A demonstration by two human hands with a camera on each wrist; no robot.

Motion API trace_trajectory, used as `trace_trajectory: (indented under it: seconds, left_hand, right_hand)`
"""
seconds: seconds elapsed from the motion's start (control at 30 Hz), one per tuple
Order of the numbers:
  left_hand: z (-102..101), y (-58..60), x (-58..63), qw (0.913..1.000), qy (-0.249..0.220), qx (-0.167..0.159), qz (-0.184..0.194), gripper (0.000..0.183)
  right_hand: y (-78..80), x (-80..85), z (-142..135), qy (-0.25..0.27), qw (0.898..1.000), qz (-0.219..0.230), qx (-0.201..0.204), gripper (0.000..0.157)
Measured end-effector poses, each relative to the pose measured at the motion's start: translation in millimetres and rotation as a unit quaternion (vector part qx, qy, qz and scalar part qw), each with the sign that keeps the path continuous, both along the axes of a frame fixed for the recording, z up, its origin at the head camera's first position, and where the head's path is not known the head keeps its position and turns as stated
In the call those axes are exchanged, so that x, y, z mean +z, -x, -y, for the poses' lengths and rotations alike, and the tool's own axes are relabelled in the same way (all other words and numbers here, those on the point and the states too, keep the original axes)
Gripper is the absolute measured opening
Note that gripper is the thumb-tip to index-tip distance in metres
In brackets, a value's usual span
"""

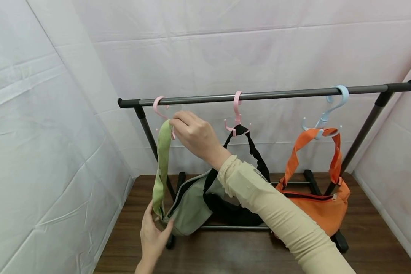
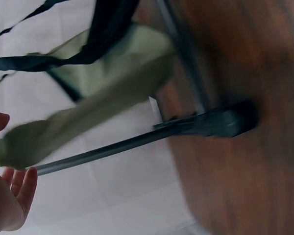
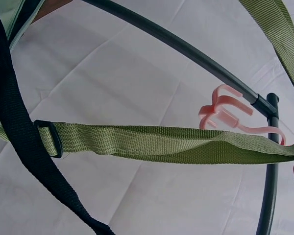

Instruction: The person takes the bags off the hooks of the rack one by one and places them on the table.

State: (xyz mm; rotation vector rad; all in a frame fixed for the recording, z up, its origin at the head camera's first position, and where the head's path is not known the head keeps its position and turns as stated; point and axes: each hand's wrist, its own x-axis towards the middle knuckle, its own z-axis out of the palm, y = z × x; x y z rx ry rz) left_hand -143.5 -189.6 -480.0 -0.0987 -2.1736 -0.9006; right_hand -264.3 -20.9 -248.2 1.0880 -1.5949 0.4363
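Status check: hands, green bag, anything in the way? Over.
Right hand pinching green strap beside left pink hook. Left hand at left end of green bag. Black strap overlapping green bag; whether green strap is hooked, unclear.

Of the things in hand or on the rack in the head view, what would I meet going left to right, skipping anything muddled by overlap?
Green strap → right hand's grip → middle pink hook → orange bag.
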Motion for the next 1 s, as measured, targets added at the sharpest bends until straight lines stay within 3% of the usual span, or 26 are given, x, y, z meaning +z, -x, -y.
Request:
trace_trajectory:
  seconds: [0.13, 0.23, 0.3, 0.37, 0.5, 0.63, 0.87, 1.0]
  left_hand:
    - [-1.8, -2.2, -18.6, 0.9931, -0.082, -0.001, 0.084, 0.057]
    - [-2.0, -3.4, -28.2, 0.9736, -0.173, -0.013, 0.149, 0.048]
    - [-1.9, -3.5, -32.2, 0.9593, -0.222, -0.010, 0.175, 0.044]
    - [-1.8, -3.4, -34.3, 0.9517, -0.245, 0.004, 0.185, 0.042]
    - [-0.2, -3.5, -34.2, 0.9469, -0.266, 0.024, 0.180, 0.037]
    - [5.6, -6.1, -35.3, 0.9473, -0.280, 0.029, 0.154, 0.033]
    - [16.6, -16.0, -36.4, 0.9451, -0.317, -0.008, 0.079, 0.033]
    - [24.6, -22.5, -32.3, 0.9429, -0.323, 0.000, 0.081, 0.034]
  right_hand:
    - [-4.0, 3.2, -1.0, -0.001, 1.000, -0.001, 0.007, 0.015]
    - [-7.6, 5.5, -1.7, 0.000, 1.000, -0.003, 0.012, 0.015]
    - [-9.6, 6.6, -2.1, 0.000, 1.000, -0.007, 0.014, 0.014]
    - [-11.2, 7.3, -2.5, -0.001, 1.000, -0.011, 0.016, 0.013]
    - [-13.4, 7.2, -3.0, 0.002, 1.000, -0.016, 0.020, 0.013]
    - [-15.0, 6.2, -2.7, 0.004, 0.999, -0.013, 0.029, 0.014]
    - [-17.0, 2.4, -3.2, 0.000, 1.000, -0.002, 0.030, 0.012]
    - [-17.2, 0.5, -3.3, -0.003, 1.000, 0.002, 0.024, 0.010]
